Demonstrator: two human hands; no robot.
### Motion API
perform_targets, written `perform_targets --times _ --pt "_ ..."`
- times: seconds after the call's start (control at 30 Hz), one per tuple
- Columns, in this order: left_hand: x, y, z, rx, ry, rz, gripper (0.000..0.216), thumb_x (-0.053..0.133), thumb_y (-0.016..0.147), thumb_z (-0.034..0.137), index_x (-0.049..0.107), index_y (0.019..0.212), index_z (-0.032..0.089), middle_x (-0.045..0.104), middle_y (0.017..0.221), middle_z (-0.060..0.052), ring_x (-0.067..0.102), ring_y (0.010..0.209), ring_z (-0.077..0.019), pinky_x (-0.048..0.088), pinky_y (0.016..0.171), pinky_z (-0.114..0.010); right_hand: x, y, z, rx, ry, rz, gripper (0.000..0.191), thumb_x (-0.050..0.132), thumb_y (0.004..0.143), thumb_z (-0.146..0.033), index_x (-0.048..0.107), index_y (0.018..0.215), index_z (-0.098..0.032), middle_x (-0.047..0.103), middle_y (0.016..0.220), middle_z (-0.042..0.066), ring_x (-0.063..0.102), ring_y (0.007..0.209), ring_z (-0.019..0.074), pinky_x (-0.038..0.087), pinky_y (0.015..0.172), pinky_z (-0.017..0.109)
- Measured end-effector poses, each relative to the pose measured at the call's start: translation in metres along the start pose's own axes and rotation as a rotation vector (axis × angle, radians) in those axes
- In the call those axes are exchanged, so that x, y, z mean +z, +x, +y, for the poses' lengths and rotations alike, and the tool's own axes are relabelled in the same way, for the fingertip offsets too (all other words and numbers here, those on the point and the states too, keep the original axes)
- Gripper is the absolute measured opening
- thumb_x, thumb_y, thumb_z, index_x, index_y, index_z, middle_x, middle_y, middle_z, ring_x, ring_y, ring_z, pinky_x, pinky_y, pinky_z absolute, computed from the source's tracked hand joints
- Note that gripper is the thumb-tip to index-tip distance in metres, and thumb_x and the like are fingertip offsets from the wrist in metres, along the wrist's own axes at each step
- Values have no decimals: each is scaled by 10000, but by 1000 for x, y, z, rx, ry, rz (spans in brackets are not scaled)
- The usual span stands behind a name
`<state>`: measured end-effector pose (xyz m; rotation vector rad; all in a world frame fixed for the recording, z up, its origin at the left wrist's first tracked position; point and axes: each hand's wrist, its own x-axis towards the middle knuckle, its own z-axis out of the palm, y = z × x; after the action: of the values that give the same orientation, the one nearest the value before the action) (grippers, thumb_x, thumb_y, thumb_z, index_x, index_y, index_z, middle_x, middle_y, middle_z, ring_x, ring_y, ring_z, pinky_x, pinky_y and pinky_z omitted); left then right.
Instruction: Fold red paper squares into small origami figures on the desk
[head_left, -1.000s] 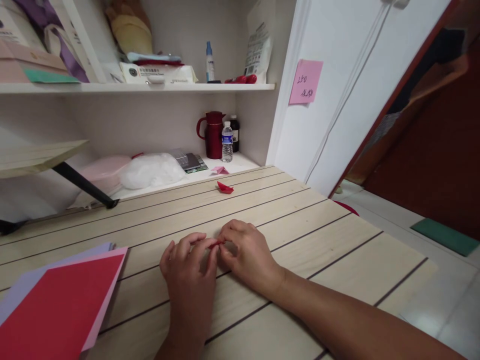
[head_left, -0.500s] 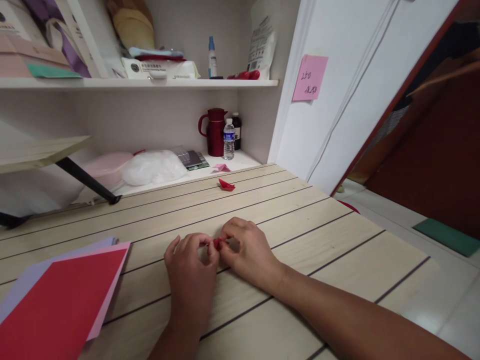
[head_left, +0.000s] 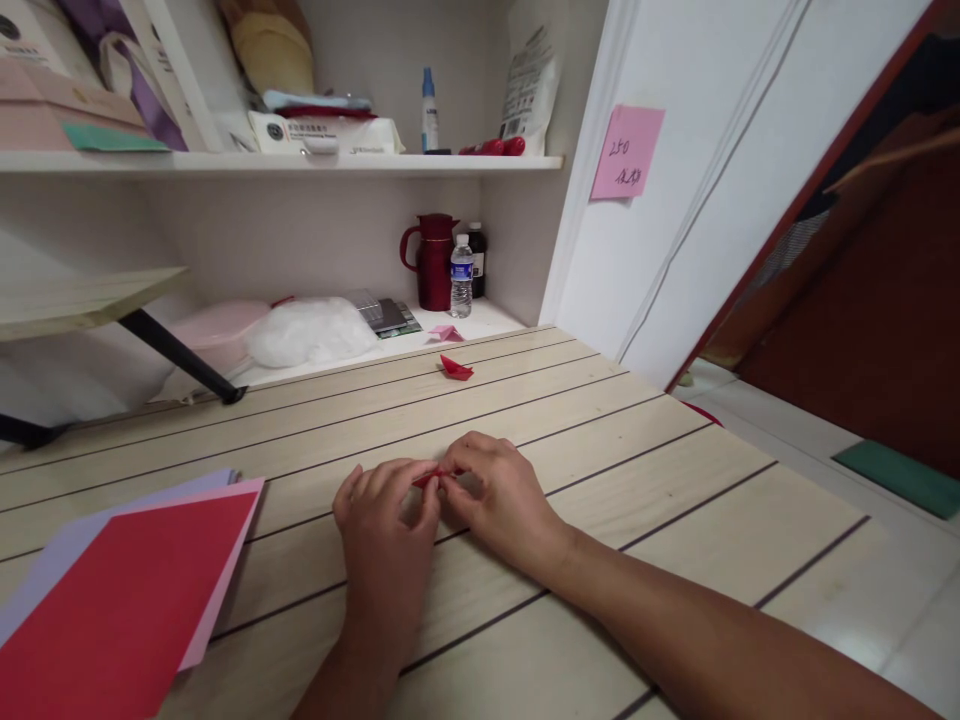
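Note:
Both my hands rest on the pale slatted wooden table [head_left: 675, 500], pinching a small folded piece of red paper [head_left: 429, 477] between their fingertips. My left hand [head_left: 386, 545] holds its near-left side and my right hand [head_left: 499, 500] its right side. Most of the paper is hidden by the fingers. A finished red folded paper shape [head_left: 455, 368] lies farther back on the table, with a pink one [head_left: 446, 333] just behind it on the white ledge.
A stack of red, pink and lilac paper sheets [head_left: 112, 590] lies at the near left. The shelf behind holds a dark red jug [head_left: 433, 262], a water bottle [head_left: 461, 277], a white bag [head_left: 311, 332] and a pink lid [head_left: 214, 335]. A pink note [head_left: 626, 153] sticks on the white door.
The view has shifted slightly. My fingers keep working the small red paper, which now shows as a thin flat strip between the fingertips. The hands stay in the same place.

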<state>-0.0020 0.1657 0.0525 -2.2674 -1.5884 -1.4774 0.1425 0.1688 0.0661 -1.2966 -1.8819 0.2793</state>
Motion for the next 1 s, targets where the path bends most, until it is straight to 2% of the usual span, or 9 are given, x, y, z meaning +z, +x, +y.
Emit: perform_targets --times 0.23,0.5,0.7,1.0 --pt "0 -1 3 -27 10 -3 95 609 820 169 638 799 258 731 789 31 672 779 -189 357 1037 -509 0 -2 -2 -2 6 -4 116 665 785 -86 651 748 -195 670 824 -5 612 787 155 399 763 295" --pt "-1 2 7 -100 -6 4 126 577 774 132 640 742 237 717 742 7 654 727 -198 426 951 -502 1 -2 -1 -35 14 -43 140 645 843 -102 658 743 -199 673 808 -2 609 797 158 408 771 296" --pt "0 1 6 -211 -69 -12 96 584 759 171 648 735 238 717 732 15 663 705 -191 490 827 -424 1 0 1 -15 62 -76 155 634 868 -99 693 764 -199 692 807 10 627 796 160 436 752 282" --pt "2 0 5 -409 -174 -30 59 617 736 233 674 744 246 731 712 24 685 667 -179 515 678 -316 0 1 1 85 174 -86 172 657 851 -82 713 747 -207 687 823 7 646 780 147 475 744 265"
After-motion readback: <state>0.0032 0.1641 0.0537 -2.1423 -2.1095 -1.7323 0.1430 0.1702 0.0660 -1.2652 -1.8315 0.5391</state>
